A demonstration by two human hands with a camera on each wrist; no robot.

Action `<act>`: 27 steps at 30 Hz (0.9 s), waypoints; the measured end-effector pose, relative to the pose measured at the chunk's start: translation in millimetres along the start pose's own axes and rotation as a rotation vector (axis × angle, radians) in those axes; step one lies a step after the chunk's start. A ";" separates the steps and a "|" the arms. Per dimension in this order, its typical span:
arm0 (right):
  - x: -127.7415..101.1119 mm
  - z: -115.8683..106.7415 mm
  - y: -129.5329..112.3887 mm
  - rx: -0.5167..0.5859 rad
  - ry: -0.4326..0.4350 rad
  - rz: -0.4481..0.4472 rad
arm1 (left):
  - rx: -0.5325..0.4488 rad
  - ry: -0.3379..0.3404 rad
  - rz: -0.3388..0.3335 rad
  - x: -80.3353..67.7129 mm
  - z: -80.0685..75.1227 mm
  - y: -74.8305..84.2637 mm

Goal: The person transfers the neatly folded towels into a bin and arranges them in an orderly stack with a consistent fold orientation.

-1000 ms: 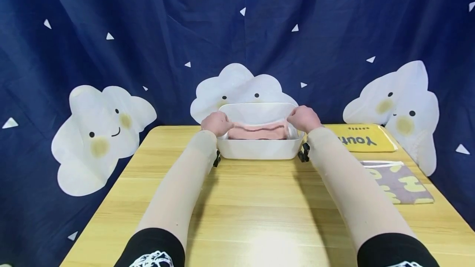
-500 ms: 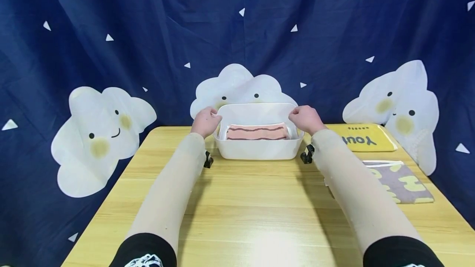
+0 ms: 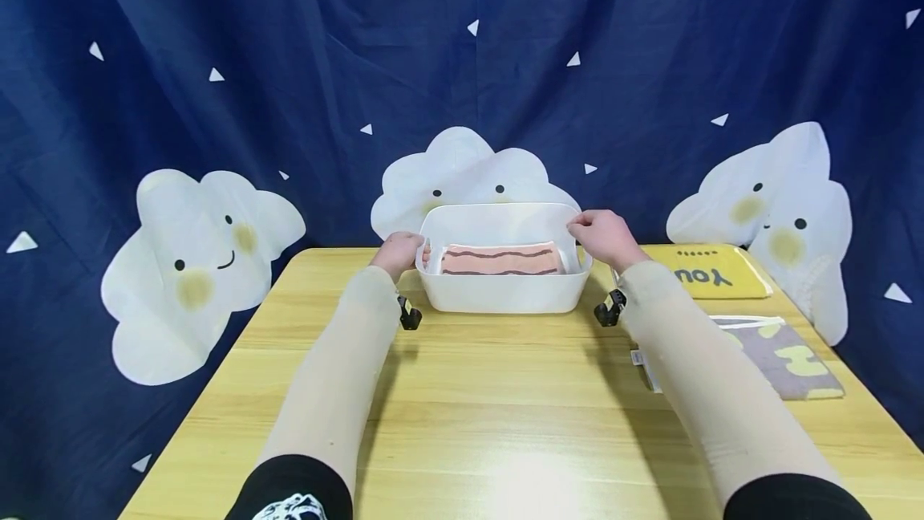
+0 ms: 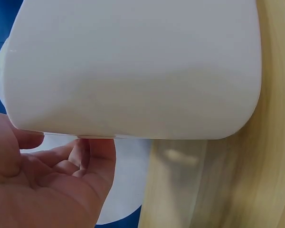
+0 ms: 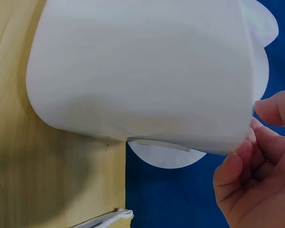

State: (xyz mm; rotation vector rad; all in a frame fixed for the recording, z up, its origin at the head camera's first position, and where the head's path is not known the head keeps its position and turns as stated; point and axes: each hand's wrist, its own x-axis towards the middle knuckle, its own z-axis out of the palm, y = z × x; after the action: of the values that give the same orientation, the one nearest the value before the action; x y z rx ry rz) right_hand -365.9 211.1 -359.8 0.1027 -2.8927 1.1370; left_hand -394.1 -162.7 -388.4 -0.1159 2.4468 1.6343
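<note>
A white storage bin [image 3: 505, 295] stands at the table's far edge. Inside it lies a folded pink cloth [image 3: 501, 258] with dark wavy stripes. My left hand [image 3: 399, 253] grips the bin's left side, and fingertips show inside its wall. In the left wrist view, that hand [image 4: 52, 185] has fingers passing through the side slot, their ends hidden. My right hand [image 3: 605, 236] is at the bin's upper right corner. The right wrist view has this hand [image 5: 263, 159] with bent fingers beside the rim, some partly hidden; whether they hold it is unclear.
On the right of the wooden table [image 3: 498, 400] lies a flat yellow item [image 3: 722, 273] with lettering. Nearer, partly behind my right forearm, is a flat grey-purple item [image 3: 780, 355] with yellow shapes. A dark blue curtain [image 3: 325, 38] hangs behind the table.
Both hands have come away from the pink cloth, which now lies flatter in the bin. My left hand has moved outward and taken hold of the bin's side; the right has shifted slightly outward.
</note>
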 end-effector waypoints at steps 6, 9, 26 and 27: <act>-9.9 -9.2 0.7 -0.004 0.007 -0.042 | -0.197 -0.044 -0.101 7.1 3.0 -1.5; -17.0 -15.3 1.9 0.002 0.012 -0.061 | -0.258 -0.058 -0.132 10.6 2.5 -2.9; -97.9 -56.2 72.2 -0.233 -0.084 -0.186 | -0.299 -0.126 -0.137 9.7 -4.9 -6.8; -104.4 -58.2 80.4 -0.263 -0.095 -0.185 | -0.298 -0.129 -0.132 9.4 -4.6 -6.5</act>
State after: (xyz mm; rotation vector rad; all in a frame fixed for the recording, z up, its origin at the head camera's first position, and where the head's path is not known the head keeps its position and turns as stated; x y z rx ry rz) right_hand -267.3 314.7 -377.4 0.4168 -3.0057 0.7365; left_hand -402.7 -169.0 -394.5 -0.2035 2.0436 1.8718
